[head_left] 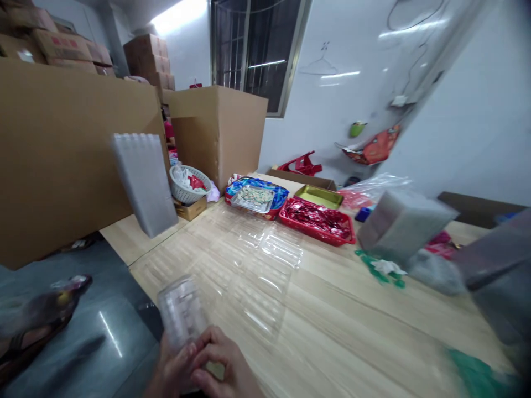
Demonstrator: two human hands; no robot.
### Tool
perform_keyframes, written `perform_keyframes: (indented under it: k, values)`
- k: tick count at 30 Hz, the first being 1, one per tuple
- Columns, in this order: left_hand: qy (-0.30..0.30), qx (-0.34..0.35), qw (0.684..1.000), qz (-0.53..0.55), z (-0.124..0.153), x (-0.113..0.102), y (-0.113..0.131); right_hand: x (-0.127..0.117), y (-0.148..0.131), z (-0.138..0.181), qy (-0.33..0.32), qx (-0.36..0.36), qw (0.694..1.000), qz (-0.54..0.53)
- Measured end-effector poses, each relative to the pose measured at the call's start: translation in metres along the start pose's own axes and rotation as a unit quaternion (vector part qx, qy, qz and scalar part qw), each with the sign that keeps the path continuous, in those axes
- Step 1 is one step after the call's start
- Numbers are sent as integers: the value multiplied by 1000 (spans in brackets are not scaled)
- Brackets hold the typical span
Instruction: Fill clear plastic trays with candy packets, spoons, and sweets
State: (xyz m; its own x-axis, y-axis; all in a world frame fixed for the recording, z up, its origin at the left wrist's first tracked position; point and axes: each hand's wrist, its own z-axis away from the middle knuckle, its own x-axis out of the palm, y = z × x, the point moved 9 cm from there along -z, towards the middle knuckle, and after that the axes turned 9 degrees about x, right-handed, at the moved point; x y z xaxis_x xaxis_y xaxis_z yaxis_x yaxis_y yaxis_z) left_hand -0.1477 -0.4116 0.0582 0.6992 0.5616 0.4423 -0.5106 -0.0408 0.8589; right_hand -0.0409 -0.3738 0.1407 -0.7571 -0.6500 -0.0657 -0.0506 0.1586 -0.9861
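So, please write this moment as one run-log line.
left hand: holds transparent plastic piece, blurred | right hand: half curled, at its near end | table: transparent trays laid flat; red tray with red packets

No lettering, number or sign can be read. Red printed marks stand on the side of a brown cardboard carton (pixel 62 48) in the upper-left stack, too blurred to make out. Any print on the shiny blue wrappers (pixel 279 192), glossy dark-red sachets (pixel 317 218) or orange-red patterned bag (pixel 379 147) is equally illegible.
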Motion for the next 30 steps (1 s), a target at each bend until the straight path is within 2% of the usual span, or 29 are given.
perform_keyframes:
  k: [3, 5, 8, 11, 16, 24, 30]
  values:
    - [-63, -4, 997, -48, 0, 27, -4, -15, 7, 11, 30, 10, 999, 32]
    - [-103, -11, 994, -41, 1, 45, -6, -23, 8, 19, 43, 21, 998, 48]
    - [-124, -19, 992, -26, 4, 64, -7, -31, 9, 27, 51, 36, 996, 58]
    - [-134, -24, 990, -22, 6, 75, -10, -37, 10, 32, 75, 40, 994, 65]
    - [-120, -8, 992, -24, 3, 72, -14, -44, 17, 36, 126, 40, 989, 70]
    - [-97, 14, 995, -36, -4, 57, -14, -57, 16, 34, 155, 37, 986, 45]
    - [-110, 10, 994, -26, -3, 63, -10, -66, 20, 32, 141, 69, 988, -8]
